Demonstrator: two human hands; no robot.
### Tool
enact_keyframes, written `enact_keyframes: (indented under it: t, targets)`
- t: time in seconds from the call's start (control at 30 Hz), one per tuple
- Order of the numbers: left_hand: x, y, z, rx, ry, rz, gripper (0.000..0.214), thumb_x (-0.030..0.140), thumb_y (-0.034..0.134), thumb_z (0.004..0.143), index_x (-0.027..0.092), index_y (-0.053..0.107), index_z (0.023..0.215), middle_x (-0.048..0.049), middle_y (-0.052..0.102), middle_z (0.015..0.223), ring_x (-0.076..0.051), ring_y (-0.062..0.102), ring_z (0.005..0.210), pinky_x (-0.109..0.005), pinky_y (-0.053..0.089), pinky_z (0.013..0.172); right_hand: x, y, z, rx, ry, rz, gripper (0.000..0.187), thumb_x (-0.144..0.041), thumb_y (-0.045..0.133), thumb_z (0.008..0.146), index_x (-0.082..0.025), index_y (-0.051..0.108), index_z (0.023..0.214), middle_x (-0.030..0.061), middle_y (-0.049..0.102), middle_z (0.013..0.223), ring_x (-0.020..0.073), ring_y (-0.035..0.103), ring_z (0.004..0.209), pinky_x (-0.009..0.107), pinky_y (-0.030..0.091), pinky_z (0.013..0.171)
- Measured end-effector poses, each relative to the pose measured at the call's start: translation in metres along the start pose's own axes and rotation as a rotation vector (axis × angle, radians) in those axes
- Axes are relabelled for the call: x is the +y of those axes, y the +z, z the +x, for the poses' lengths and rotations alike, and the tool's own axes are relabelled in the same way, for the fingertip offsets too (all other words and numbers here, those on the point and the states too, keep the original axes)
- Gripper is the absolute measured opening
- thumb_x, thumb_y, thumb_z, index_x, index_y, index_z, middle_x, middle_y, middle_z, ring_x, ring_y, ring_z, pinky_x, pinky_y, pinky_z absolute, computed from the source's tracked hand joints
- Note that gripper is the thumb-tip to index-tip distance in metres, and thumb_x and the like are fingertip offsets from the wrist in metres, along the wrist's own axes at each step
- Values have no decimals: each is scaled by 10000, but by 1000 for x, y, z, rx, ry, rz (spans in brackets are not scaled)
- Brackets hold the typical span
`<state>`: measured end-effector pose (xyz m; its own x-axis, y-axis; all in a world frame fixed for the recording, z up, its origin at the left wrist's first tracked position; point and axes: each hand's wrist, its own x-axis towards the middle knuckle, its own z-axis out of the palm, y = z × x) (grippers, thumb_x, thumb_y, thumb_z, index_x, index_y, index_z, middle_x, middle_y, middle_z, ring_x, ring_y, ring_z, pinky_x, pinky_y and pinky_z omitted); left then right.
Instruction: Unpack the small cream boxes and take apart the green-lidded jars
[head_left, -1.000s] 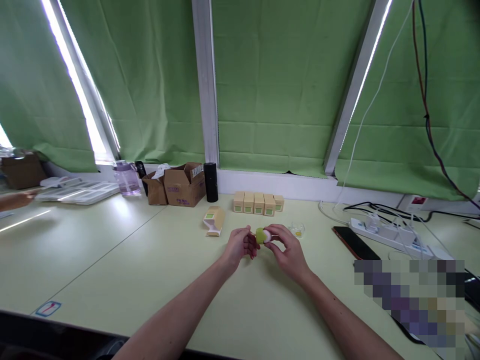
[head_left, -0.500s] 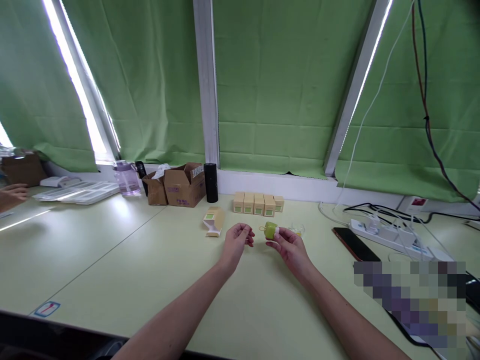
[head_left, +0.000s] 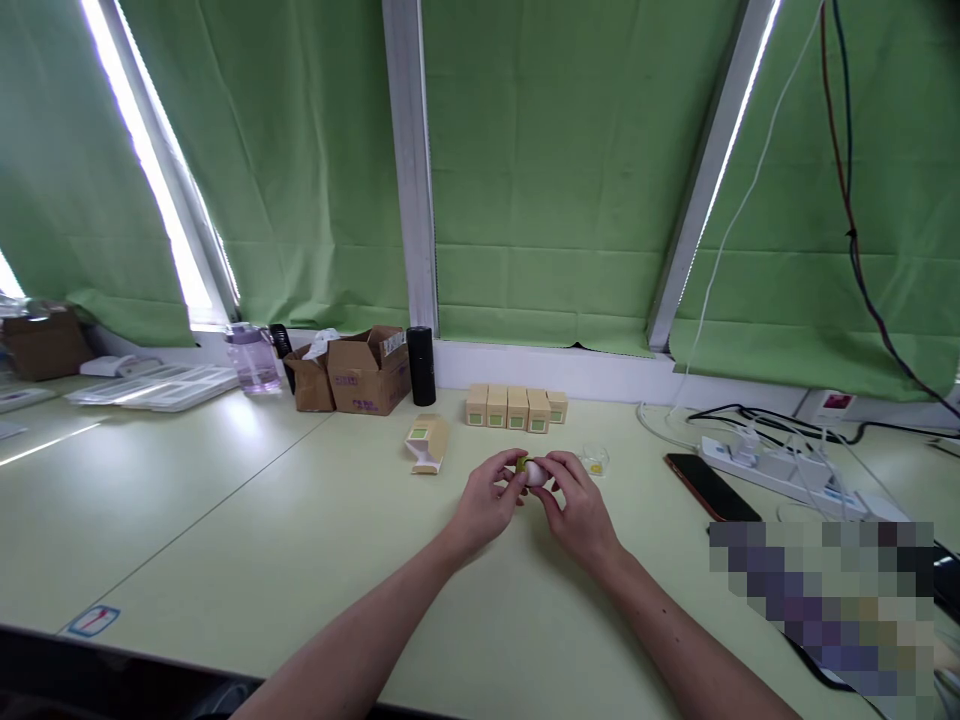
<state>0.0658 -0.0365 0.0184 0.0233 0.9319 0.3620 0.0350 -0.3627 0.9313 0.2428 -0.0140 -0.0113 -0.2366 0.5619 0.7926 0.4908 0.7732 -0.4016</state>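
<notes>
Between my two hands is a small rounded object (head_left: 535, 475), green on one side and white on the other. My left hand (head_left: 484, 508) pinches its green side with thumb and fingers. My right hand (head_left: 581, 512) has its fingertips closed on the white side. The fingers cover part of the object, and its loop is not visible now. Beyond my left hand lies a small opened tan carton (head_left: 429, 440) with a green label. Just past my right hand sits a piece of clear plastic (head_left: 597, 460) with a yellow patch.
Several small tan boxes (head_left: 508, 408) stand in a row at the back. Left of them are a black cylinder (head_left: 421, 366), an open cardboard box (head_left: 367, 372) and a purple bottle (head_left: 253, 358). To the right lie a phone (head_left: 712, 487) and a power strip (head_left: 780, 480) with tangled cables.
My left hand has moved right and taken hold of the object too. The object has turned, its white side now facing me. At far left, another person's hand has left the view.
</notes>
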Motion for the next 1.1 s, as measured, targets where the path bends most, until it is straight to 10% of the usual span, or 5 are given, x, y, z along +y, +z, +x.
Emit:
enact_keyframes:
  t: [0.43, 1.1]
  targets:
    - [2, 1, 1, -27, -126, -282, 384, 407, 739, 882, 139, 688, 1153, -138, 724, 1050, -235, 723, 893, -410, 672, 785, -16, -11, 4, 1, -93, -43, 518, -207, 535, 987, -275, 448, 1494, 145, 578, 1314, 257, 675, 985, 436, 625, 822]
    - [-13, -1, -3, -134, 110, 190, 277, 330, 508, 1019, 194, 675, 1193, -114, 727, 1159, -221, 720, 983, -355, 660, 809, -9, -6, 1, -137, -115, -272, 340, -175, 500, 992, -213, 554, 1326, 120, 634, 1173, 228, 702, 898, 336, 593, 658]
